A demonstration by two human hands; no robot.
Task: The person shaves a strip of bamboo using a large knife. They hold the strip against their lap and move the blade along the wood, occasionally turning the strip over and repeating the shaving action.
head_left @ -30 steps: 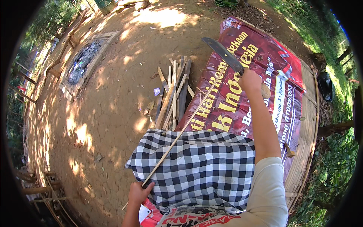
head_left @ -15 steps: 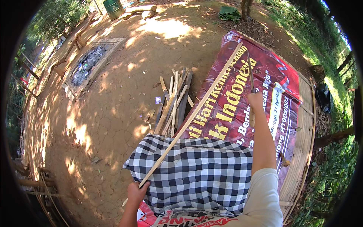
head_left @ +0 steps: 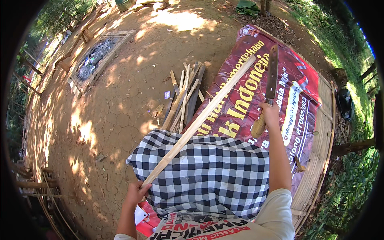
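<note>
My left hand [head_left: 137, 192] is closed round the near end of a long pale bamboo strip [head_left: 201, 118]. The strip slants up and to the right, over a black-and-white checked cloth [head_left: 208, 172] on my lap, its far end above a dark red banner [head_left: 236, 96]. In my right hand [head_left: 270, 114] is a machete [head_left: 272, 72], gripped by its wooden handle. Its broad dark blade points away from me, to the right of the strip and apart from it.
Split bamboo and wood pieces [head_left: 185, 96] lie piled on the dirt ground left of the banner. The banner covers part of a bamboo platform [head_left: 320, 144]. Further off at left is an ash-filled fire pit [head_left: 96, 58]. A black bag [head_left: 343, 103] sits beyond the platform's right edge.
The bamboo strip has turned so its wider face shows, and my left hand has shifted slightly left and up. The machete has rolled from edge-on to showing its flat side.
</note>
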